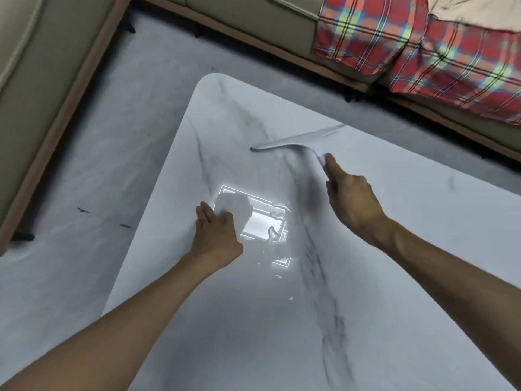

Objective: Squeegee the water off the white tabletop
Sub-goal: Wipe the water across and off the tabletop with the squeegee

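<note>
Right hand: my right hand is closed round the handle of the squeegee, index finger stretched forward along it.
Squeegee: its long blade lies slanted across the far middle of the desk, left end nearer me, right end reaching toward the far edge; it is blurred, so I cannot tell whether the whole edge touches the surface.
Left hand: my left hand rests flat on the desk near its left edge, fingers together and pointing away from me, holding nothing.
Desk: the white desk has grey marble veining and a rounded far corner; a dark vein runs from under the squeegee down toward me.
Water: water sits in small pools and beads just right of my left hand, between my two hands, showing up in the bright reflection of a ceiling light.
Floor: pale grey floor to the left and beyond the desk.
Sofa: a beige sofa runs along the far side and the left, with a red plaid blanket draped over it at the upper right.
</note>
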Demonstrator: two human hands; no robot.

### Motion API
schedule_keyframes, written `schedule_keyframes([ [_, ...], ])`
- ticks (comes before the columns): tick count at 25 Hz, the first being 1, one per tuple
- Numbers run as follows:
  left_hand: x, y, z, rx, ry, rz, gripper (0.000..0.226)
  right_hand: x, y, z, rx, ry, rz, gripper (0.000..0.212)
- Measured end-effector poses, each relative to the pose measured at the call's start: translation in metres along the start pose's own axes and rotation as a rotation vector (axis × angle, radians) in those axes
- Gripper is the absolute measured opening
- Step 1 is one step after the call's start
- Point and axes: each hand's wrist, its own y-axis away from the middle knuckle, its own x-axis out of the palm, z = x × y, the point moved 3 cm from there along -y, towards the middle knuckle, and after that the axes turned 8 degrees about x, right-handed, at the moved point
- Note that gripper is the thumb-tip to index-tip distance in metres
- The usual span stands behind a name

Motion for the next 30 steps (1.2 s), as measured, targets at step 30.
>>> schedule_keyframes([
  [30,0.047,0.051,0.024,0.150,0.001,-0.121,0.025,-0.035,0.022,-0.046,0.322,-0.141,-0.070,0.025],
])
